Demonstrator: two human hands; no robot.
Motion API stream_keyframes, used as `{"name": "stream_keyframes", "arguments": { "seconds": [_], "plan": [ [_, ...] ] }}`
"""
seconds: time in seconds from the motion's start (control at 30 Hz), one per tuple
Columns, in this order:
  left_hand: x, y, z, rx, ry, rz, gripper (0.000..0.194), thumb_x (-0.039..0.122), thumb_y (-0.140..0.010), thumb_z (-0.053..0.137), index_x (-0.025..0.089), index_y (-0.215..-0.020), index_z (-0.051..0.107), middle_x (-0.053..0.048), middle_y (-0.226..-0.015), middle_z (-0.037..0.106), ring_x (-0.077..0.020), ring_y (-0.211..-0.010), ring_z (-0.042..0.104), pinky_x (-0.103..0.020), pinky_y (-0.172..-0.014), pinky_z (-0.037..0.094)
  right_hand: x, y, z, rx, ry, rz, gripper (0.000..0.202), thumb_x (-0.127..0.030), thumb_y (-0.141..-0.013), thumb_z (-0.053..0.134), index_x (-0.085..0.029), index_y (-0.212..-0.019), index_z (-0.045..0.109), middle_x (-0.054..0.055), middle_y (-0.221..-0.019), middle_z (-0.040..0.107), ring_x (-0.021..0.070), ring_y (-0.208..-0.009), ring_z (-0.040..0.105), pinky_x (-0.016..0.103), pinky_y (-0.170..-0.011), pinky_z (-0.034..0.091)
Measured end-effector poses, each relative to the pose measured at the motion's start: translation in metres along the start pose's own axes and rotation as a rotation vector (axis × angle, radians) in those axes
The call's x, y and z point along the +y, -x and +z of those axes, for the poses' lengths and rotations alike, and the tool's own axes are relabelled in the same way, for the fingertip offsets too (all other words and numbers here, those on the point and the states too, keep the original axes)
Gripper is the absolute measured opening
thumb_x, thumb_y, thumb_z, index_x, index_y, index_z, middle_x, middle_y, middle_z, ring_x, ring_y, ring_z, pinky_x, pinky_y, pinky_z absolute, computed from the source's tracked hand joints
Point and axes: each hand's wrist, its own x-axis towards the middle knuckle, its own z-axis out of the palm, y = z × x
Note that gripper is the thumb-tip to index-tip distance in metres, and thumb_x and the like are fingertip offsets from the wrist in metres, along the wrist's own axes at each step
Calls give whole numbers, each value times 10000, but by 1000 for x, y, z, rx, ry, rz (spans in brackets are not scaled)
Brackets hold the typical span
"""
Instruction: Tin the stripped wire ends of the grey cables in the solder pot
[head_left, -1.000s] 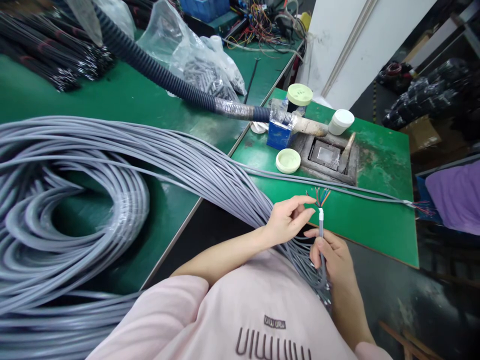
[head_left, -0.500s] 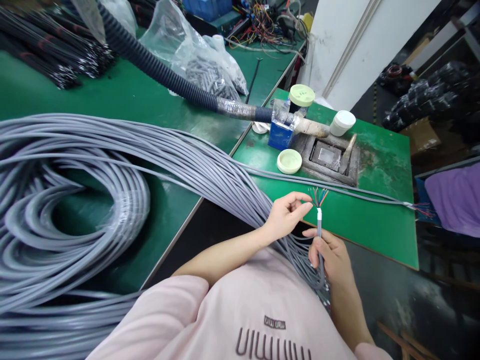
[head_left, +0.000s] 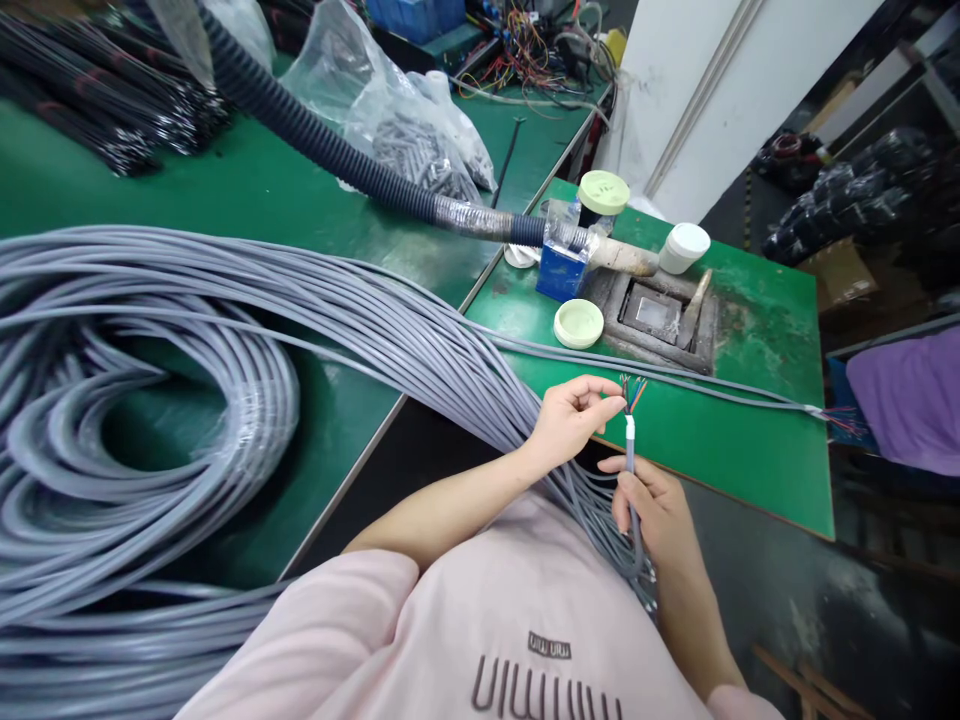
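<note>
My right hand (head_left: 651, 502) is closed round a grey cable (head_left: 631, 446) just below its white-wrapped end. From that end several thin coloured wires (head_left: 636, 392) fan upward. My left hand (head_left: 571, 420) pinches at the left side of these wires, thumb and forefinger together at a dark wire tip. Behind my hands, a large bundle of grey cables (head_left: 420, 340) runs from the left down toward my lap.
A soldering pot (head_left: 654, 312) in a sooty frame, a suction hose (head_left: 322, 140), a blue box (head_left: 561, 272), a pale green lid (head_left: 578, 323) and a white jar (head_left: 684, 247) stand beyond my hands. Purple cloth (head_left: 911, 400) is at the right.
The cable end and my right hand have shifted slightly left. My left fingers, apart from the wires before, now meet at the wires on the left side.
</note>
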Motion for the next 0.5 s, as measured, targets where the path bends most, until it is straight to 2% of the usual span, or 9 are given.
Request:
{"name": "stream_keyframes", "arguments": {
  "seconds": [0.23,0.33,0.4,0.5],
  "plan": [
    [5,-6,-3,-30,-17,-68,315,402,-710,756,128,-853,694,48,-481,551,-40,-420,439,-172,-474,355,-4,0,2,0,39,10,341,-418,-934,508,-137,-1071,645,-54,-442,524,78,-385,420,209,-441,320],
    [6,-3,-1,-22,-83,-29,283,397,-733,733,134,-825,691,38,-498,567,-46,-410,437,-178,-456,354,-3,-2,4,18,14,16,336,-419,-926,523,-131,-1038,652,-50,-443,526,76,-380,407,207,-430,304],
    [5,2,0,18,-218,101,229,371,-772,704,146,-815,698,49,-475,534,-49,-408,431,-182,-460,358,-3,-4,7,16,-102,14,338,-434,-911,549,-135,-1037,645,-49,-448,530,77,-383,416,204,-429,309],
    [0,9,-2,10,-494,482,103,273,-819,669,185,-840,720,54,-485,522,-54,-440,441,-189,-505,371,-4,-9,10,-22,-422,12,399,-502,-862,607,-157,-1063,617,-72,-429,498,86,-359,399,212,-411,345]
  ]
}}
